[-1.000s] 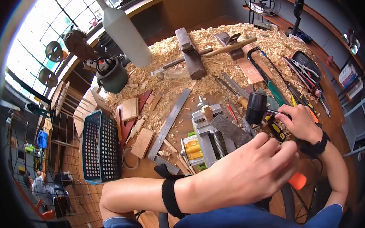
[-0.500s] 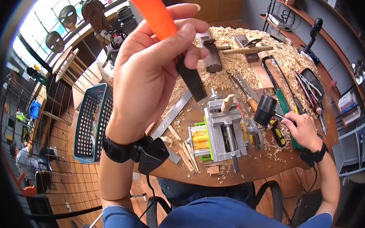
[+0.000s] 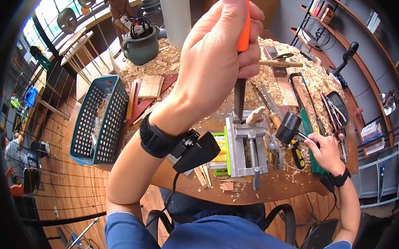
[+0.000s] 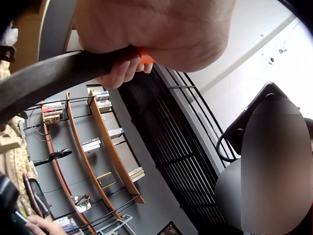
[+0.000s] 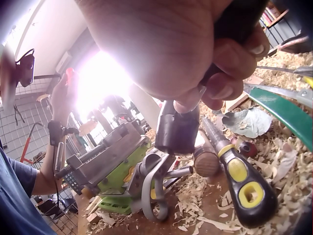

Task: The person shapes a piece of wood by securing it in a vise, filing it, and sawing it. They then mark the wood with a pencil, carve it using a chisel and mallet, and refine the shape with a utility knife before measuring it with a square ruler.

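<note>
My left hand (image 3: 210, 66) grips the orange handle of a chisel (image 3: 244, 31), thumb up along it. Its dark blade points down, with the tip right at the upper left of a grey metal vise (image 3: 248, 160). Beside the tip, a small carved piece of wood (image 3: 255, 115) juts from the top of the vise. In the left wrist view the dark blade (image 4: 58, 70) runs out below the hand. To the right, my right hand (image 3: 327, 153) holds the handle of a black rubber mallet (image 3: 288, 127). The mallet's head (image 5: 177, 132) is low beside the vise in the right wrist view.
A green perforated basket (image 3: 78, 141) stands at the left, near flat wood offcuts (image 3: 150, 86). A black-and-yellow handled tool (image 5: 249, 196) lies among shavings by the mallet. Behind are a hand plane (image 3: 274, 63), a dark pot (image 3: 140, 47), and a green-handled saw (image 3: 314, 157).
My left hand has risen from low in front of me with the chisel, then moved right, bringing the blade upright over the vise. The right hand stays on the mallet.
</note>
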Available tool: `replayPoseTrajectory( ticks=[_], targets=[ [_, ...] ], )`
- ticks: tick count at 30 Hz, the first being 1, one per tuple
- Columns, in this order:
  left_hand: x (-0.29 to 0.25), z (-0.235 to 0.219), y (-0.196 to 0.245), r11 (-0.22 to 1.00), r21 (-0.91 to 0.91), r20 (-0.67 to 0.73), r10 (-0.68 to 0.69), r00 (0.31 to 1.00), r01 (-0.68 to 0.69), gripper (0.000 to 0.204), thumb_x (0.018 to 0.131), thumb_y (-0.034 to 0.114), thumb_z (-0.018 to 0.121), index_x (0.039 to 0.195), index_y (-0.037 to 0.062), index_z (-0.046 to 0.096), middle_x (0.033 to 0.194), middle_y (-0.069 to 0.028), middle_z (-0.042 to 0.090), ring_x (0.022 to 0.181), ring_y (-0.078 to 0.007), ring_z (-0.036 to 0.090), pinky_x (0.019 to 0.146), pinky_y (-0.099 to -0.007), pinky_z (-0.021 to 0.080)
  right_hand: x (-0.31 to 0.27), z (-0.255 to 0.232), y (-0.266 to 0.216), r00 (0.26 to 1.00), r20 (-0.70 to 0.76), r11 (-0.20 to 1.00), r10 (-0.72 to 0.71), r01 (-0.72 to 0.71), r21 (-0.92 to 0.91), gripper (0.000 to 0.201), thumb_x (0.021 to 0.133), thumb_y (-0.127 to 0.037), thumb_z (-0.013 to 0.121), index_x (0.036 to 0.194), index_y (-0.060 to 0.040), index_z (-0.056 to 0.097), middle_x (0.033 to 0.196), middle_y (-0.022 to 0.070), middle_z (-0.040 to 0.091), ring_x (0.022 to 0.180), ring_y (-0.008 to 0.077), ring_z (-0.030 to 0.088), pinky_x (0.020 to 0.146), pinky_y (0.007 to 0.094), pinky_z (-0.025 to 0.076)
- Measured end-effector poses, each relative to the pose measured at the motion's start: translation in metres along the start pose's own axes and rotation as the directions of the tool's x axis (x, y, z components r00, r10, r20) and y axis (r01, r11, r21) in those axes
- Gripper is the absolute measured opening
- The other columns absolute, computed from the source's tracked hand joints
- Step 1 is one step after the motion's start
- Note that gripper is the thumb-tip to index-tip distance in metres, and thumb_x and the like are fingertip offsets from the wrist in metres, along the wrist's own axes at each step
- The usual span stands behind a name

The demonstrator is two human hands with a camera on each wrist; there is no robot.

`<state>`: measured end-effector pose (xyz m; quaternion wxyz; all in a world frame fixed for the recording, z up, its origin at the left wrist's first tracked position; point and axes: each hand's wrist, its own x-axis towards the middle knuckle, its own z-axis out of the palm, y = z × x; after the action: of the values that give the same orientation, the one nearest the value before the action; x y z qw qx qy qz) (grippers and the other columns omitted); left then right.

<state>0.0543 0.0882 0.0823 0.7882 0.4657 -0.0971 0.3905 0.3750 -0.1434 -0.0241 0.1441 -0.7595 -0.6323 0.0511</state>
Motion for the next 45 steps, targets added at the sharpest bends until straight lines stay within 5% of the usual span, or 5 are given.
replayPoseTrajectory(
  ticks=[4,11,14,19,45],
  targets=[
    [0.010,0.028,-0.003,0.979,0.202,-0.179,0.046,0.983,-0.009,0.050,0.115,0.056,0.037,0.112,0.0073,0.051,0.094,-0.0005,0.045,0.067,-0.0075,0.039,0.061,-0.0245,0.038,-0.001,-0.012,-0.007,0.999,0.030,1.000,0.014,-0.013,-0.029,0.021,0.101,-0.029,0.072,0.100,-0.0085,0.077,0.071,0.0192,0.068,0.069,0.0419,0.070,0.061,0.0476,0.050],
    [0.023,0.005,-0.022,0.983,0.030,0.380,0.157,0.911,-0.182,0.053,0.115,0.054,0.040,0.118,0.0040,0.057,0.084,-0.0003,0.047,0.070,-0.0078,0.045,0.066,-0.0248,0.041,-0.006,-0.043,-0.020,0.983,-0.178,0.993,-0.035,0.054,0.104,0.014,0.100,-0.014,0.074,0.099,-0.0005,0.074,0.067,0.0114,0.064,0.056,0.0162,0.061,0.055,0.0342,0.044],
    [0.028,0.026,-0.041,0.789,0.329,0.281,0.442,0.852,-0.518,0.049,0.113,0.051,0.050,0.104,0.0041,0.057,0.079,0.0027,0.048,0.070,-0.0058,0.043,0.061,-0.0268,0.040,-0.002,-0.059,-0.021,0.935,-0.339,0.977,-0.099,0.157,0.147,0.018,0.103,-0.013,0.070,0.101,0.0053,0.071,0.075,0.0065,0.065,0.068,0.0087,0.056,0.059,0.0289,0.042],
    [0.020,0.034,-0.041,0.686,0.456,0.262,0.506,0.822,-0.567,0.049,0.112,0.050,0.054,0.093,0.0048,0.054,0.075,0.0053,0.046,0.070,-0.0047,0.040,0.059,-0.0275,0.038,0.003,-0.104,-0.029,0.940,-0.335,0.952,0.055,0.051,0.301,0.024,0.112,-0.023,0.062,0.113,-0.0005,0.071,0.068,-0.0089,0.048,0.062,0.0000,0.041,0.055,0.0229,0.028],
    [0.024,0.033,-0.056,0.713,0.430,0.184,0.531,0.827,-0.553,0.065,0.108,0.061,0.053,0.090,-0.0013,0.056,0.073,-0.0142,0.059,0.069,-0.0255,0.061,0.064,-0.0428,0.050,0.026,-0.153,-0.042,0.882,-0.454,0.991,-0.125,0.131,-0.020,0.030,0.114,-0.030,0.058,0.121,-0.0041,0.072,0.069,-0.0058,0.043,0.061,0.0031,0.036,0.056,0.0241,0.026]
  ],
)
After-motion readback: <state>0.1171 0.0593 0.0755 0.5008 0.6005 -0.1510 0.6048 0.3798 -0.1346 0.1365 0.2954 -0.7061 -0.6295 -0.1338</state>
